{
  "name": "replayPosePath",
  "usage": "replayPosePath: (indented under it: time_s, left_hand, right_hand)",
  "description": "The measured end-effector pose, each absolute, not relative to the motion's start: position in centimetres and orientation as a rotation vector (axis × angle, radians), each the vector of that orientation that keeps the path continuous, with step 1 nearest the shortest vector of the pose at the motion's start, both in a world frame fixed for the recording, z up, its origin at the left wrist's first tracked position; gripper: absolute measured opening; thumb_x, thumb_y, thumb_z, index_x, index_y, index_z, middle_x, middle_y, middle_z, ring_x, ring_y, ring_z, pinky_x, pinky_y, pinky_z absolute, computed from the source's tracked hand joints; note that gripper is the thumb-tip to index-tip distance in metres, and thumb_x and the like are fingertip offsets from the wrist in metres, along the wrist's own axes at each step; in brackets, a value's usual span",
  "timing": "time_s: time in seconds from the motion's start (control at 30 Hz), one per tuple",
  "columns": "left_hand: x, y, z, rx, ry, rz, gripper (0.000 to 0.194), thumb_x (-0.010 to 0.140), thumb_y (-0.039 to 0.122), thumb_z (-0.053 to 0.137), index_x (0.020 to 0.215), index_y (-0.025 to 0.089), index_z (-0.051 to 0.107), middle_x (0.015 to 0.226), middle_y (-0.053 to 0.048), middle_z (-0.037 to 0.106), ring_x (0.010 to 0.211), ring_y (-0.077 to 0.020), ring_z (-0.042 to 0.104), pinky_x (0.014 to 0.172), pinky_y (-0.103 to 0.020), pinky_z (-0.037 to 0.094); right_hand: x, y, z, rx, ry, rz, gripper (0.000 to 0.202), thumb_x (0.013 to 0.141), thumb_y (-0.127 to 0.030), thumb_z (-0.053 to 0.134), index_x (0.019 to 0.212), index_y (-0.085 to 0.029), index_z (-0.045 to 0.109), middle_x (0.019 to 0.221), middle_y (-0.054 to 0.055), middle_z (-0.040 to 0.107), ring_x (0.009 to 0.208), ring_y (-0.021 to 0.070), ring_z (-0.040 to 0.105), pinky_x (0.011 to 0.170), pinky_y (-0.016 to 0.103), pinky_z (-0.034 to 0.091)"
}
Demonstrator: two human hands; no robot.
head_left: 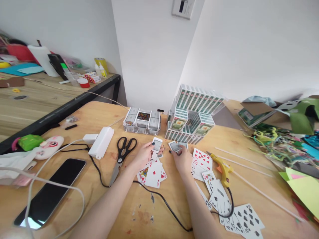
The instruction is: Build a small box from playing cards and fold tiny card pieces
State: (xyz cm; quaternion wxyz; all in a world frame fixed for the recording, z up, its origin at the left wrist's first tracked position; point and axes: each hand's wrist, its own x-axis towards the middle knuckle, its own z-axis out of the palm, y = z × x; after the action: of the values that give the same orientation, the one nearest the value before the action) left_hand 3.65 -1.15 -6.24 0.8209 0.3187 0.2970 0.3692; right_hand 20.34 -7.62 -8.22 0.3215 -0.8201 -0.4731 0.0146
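My left hand holds a playing card, its patterned back showing, above a spread of face-up red cards. To the right, my right hand has its fingers closed on another patterned-back card, with a further card partly hidden behind it. The hands are apart, with bare wood between them. Just beyond them sits a box covered in playing cards. More face-up cards lie right of my right wrist, and black-suit cards fan out nearer the front.
Stacked green-and-white card boxes stand at the back. Black-handled scissors lie left of my left hand. A yellow glue gun with a black cable rests at the right. A phone and white cables are at the left.
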Motion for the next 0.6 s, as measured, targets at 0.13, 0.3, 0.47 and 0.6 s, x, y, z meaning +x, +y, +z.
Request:
replayPosePath:
  time_s: [0.13, 0.3, 0.47, 0.6]
  left_hand:
    - [3.6, -1.2, -6.1, 0.686, 0.638, 0.777, 0.018, 0.074, 0.018, 0.06, 0.091, 0.013, 0.062, 0.091, -0.013, 0.069, 0.092, -0.0237, 0.065, 0.079, -0.036, 0.052]
    - [3.6, -1.3, -5.8, 0.663, 0.644, 0.776, 0.018, 0.073, 0.016, 0.059, 0.091, 0.012, 0.062, 0.091, -0.014, 0.069, 0.09, -0.0235, 0.066, 0.077, -0.036, 0.052]
    - [3.6, -1.4, -5.6, 0.666, 0.674, 0.744, 0.018, 0.074, 0.017, 0.058, 0.091, 0.012, 0.062, 0.087, -0.013, 0.069, 0.082, -0.0222, 0.067, 0.072, -0.034, 0.052]
    - [3.6, -1.4, -5.6, 0.734, 0.67, 0.753, 0.017, 0.073, 0.022, 0.059, 0.086, 0.013, 0.065, 0.076, -0.01, 0.068, 0.065, -0.0186, 0.065, 0.057, -0.028, 0.05]
  right_hand:
    - [20.3, -7.7, -7.9, -2.218, -1.22, 0.1, 0.036, 0.074, -0.04, 0.058, 0.102, -0.018, 0.058, 0.065, 0.003, 0.061, 0.059, 0.0209, 0.056, 0.057, 0.029, 0.032]
    - [20.2, -7.7, -7.3, -2.15, -1.089, 0.231, 0.03, 0.067, -0.044, 0.063, 0.084, -0.019, 0.058, 0.055, -0.002, 0.056, 0.052, 0.0184, 0.053, 0.054, 0.027, 0.033]
    - [19.7, -8.2, -6.3, -1.882, -0.897, 0.127, 0.025, 0.077, -0.042, 0.054, 0.079, -0.018, 0.062, 0.05, -0.002, 0.054, 0.05, 0.0156, 0.051, 0.057, 0.027, 0.039]
    - [18.7, -8.3, -6.5, -1.679, -1.184, 0.044, 0.027, 0.083, -0.035, 0.048, 0.092, -0.019, 0.068, 0.076, 0.006, 0.067, 0.071, 0.0193, 0.06, 0.07, 0.032, 0.044]
